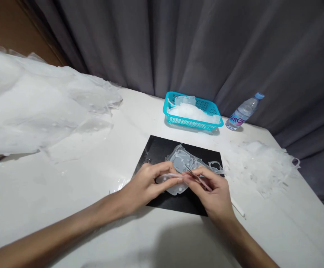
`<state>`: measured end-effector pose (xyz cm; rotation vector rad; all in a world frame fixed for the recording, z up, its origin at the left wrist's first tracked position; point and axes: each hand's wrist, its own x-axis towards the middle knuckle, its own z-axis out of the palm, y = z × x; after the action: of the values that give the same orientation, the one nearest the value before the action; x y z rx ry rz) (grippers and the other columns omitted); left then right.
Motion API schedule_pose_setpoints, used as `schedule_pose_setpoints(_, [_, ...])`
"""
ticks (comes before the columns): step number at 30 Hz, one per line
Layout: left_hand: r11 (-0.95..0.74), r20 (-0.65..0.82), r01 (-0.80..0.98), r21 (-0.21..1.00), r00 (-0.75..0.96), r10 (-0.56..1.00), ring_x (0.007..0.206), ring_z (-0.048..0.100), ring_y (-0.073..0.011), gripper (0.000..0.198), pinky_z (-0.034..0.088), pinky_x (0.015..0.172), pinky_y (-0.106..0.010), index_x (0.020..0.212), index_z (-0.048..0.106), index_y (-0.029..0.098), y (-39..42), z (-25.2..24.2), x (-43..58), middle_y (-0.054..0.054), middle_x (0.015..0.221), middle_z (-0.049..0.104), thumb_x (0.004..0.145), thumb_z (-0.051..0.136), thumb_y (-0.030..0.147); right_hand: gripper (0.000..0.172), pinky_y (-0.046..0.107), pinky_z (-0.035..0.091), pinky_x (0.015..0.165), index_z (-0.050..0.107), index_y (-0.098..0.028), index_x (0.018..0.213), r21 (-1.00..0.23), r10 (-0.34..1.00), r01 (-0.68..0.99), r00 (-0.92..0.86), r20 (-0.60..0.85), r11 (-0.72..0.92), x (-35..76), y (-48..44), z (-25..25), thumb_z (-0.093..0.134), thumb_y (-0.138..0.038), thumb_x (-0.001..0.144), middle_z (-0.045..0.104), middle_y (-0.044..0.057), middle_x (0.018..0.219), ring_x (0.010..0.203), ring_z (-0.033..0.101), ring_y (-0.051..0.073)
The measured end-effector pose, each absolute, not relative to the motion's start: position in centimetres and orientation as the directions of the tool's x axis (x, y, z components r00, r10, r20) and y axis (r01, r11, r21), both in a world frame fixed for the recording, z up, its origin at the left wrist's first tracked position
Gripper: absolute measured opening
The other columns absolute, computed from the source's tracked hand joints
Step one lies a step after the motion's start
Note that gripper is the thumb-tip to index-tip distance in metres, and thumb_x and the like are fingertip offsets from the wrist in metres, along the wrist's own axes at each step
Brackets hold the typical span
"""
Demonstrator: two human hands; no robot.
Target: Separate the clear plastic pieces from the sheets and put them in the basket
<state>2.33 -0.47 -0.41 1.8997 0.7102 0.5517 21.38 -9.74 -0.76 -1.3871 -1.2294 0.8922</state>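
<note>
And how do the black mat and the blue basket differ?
The black mat is flat; the blue basket has raised, perforated walls.
The black mat lies beneath the left hand and right hand; the blue basket stands beyond, untouched.
The black mat bears clear plastic pieces; the blue basket holds a whitish heap.
Both rest on the white table.

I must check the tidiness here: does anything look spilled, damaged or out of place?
The translucent scraps at the right look untidy: they lie scattered on the white table, while other pieces sit gathered in the blue basket. No spill shows.
</note>
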Motion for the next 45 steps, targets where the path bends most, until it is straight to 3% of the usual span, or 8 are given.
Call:
schedule_pose_setpoints(8, [-0.233, -0.010, 0.232, 0.944, 0.728, 0.686, 0.068, 0.050, -0.0127, 0.035, 0.034, 0.060, -0.024, 0.085, 0.069, 0.017, -0.3, -0.7, 2.5, 0.001, 0.075, 0.064, 0.101, 0.065, 0.047, 0.041, 0.025, 0.034, 0.056, 0.062, -0.020, 0.080, -0.958, 0.839, 0.287, 0.522, 0.154, -0.003, 25.4, -8.0, -1.4, 0.069, -0.058, 0.092, 0.050, -0.004, 0.068, 0.060, 0.041, 0.013])
schedule_pose_setpoints(13, [-0.132, -0.018, 0.167, 0.977, 0.684, 0.730, 0.066, 0.053, -0.0129, 0.033, 0.037, 0.060, -0.024, 0.085, 0.069, 0.017, 0.6, -0.8, 2.4, 0.000, 0.077, 0.068, 0.096, 0.071, 0.048, 0.045, 0.031, 0.034, 0.063, 0.062, -0.020, 0.081, -0.662, 0.671, 0.645, 0.686, 0.282, -0.381, 33.8, -6.9, -1.9, 0.054, -0.062, 0.095, 0.052, -0.001, 0.067, 0.062, 0.046, 0.017])
schedule_pose_setpoints(16, [-0.088, -0.025, 0.132, 0.987, 0.675, 0.738, 0.072, 0.061, -0.0147, 0.030, 0.043, 0.065, -0.025, 0.090, 0.070, 0.016, 1.0, -0.8, 2.4, -0.001, 0.081, 0.071, 0.095, 0.072, 0.046, 0.049, 0.035, 0.041, 0.073, 0.064, -0.016, 0.116, -0.429, 0.688, 0.723, 0.674, 0.269, -0.541, 36.6, -6.9, -3.1, 0.053, -0.059, 0.095, 0.067, 0.012, 0.107, 0.087, 0.062, 0.027])
schedule_pose_setpoints(19, [-0.043, -0.025, 0.083, 0.996, 0.683, 0.730, 0.077, 0.065, -0.0150, 0.026, 0.047, 0.069, -0.025, 0.091, 0.069, 0.017, 1.1, -0.7, 2.5, -0.002, 0.083, 0.074, 0.095, 0.073, 0.042, 0.052, 0.037, 0.045, 0.077, 0.055, -0.014, 0.139, -0.303, 0.758, 0.799, 0.594, 0.269, -0.519, 37.1, -7.0, -4.3, 0.041, -0.048, 0.102, 0.061, 0.020, 0.134, 0.104, 0.066, 0.032])
schedule_pose_setpoints(31, [-0.082, 0.007, 0.074, 0.994, 0.698, 0.717, 0.066, 0.054, -0.0104, 0.025, 0.039, 0.060, -0.022, 0.100, 0.071, 0.019, 1.0, -0.7, 2.4, 0.002, 0.078, 0.067, 0.096, 0.073, 0.044, 0.031, 0.033, 0.036, 0.063, 0.069, -0.013, 0.113, 0.028, 0.830, 0.867, 0.466, 0.306, -0.497, 35.2, -6.7, -4.0, 0.047, -0.035, 0.108, 0.072, 0.017, 0.109, 0.102, 0.065, 0.032])
schedule_pose_setpoints(37, [-0.140, -0.006, 0.158, 0.977, 0.686, 0.727, 0.062, 0.044, -0.0103, 0.030, 0.032, 0.055, -0.024, 0.106, 0.075, 0.021, 1.0, -0.7, 2.4, 0.002, 0.080, 0.064, 0.098, 0.068, 0.049, 0.031, 0.036, 0.043, 0.068, 0.069, -0.019, 0.109, -0.184, 0.867, 0.953, 0.296, 0.400, -0.240, 34.7, -7.3, -2.8, 0.048, -0.043, 0.106, 0.066, 0.015, 0.111, 0.108, 0.060, 0.033])
schedule_pose_setpoints(40, [-0.158, -0.023, 0.202, 0.966, 0.682, 0.731, 0.068, 0.052, -0.0125, 0.031, 0.036, 0.060, -0.025, 0.104, 0.073, 0.021, 1.4, -1.1, 2.2, 0.000, 0.087, 0.069, 0.100, 0.065, 0.050, 0.028, 0.036, 0.047, 0.078, 0.066, -0.025, 0.101, -0.447, 0.979, 0.895, 0.087, 0.184, 0.004, 33.9, -7.8, -1.6, 0.055, -0.051, 0.104, 0.067, 0.006, 0.098, 0.095, 0.062, 0.025])
schedule_pose_setpoints(45, [-0.272, 0.052, 0.219, 0.937, 0.685, 0.727, 0.069, 0.060, -0.0145, 0.032, 0.042, 0.061, -0.024, 0.101, 0.067, 0.019, 4.9, -1.2, 2.7, -0.002, 0.085, 0.071, 0.100, 0.062, 0.050, 0.030, 0.032, 0.047, 0.077, 0.061, -0.025, 0.099, -0.626, 0.988, 0.779, -0.100, -0.118, 0.004, 33.2, -8.6, -0.4, 0.069, -0.054, 0.096, 0.065, 0.000, 0.092, 0.085, 0.062, 0.020])
